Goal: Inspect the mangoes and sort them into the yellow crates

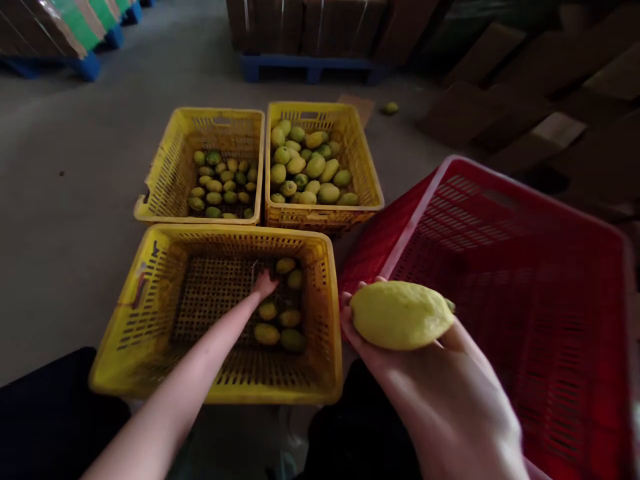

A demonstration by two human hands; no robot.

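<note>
In my right hand (pixel 400 350), close to the camera, lies a large yellow lemon (pixel 400 315) with a short green stem end. My fingers curl around its far side, by the rim of a red crate (pixel 410 227). My left hand (pixel 265 285) reaches down into the near yellow crate (pixel 332 300), beside several yellow-green lemons (pixel 267 333) on its slatted floor. The left fingers point downward and are mostly hidden, so I cannot see whether anything is in them. A thin pale strip shows just beside that hand.
Behind the near crate stand a left yellow crate (pixel 163 167) of smaller lemons and a right yellow crate (pixel 370 160) of larger ones. A single lemon (pixel 390 108) lies on the floor. Boxes on a blue pallet (pixel 313 69) and cardboard boxes (pixel 480 113) stand farther back.
</note>
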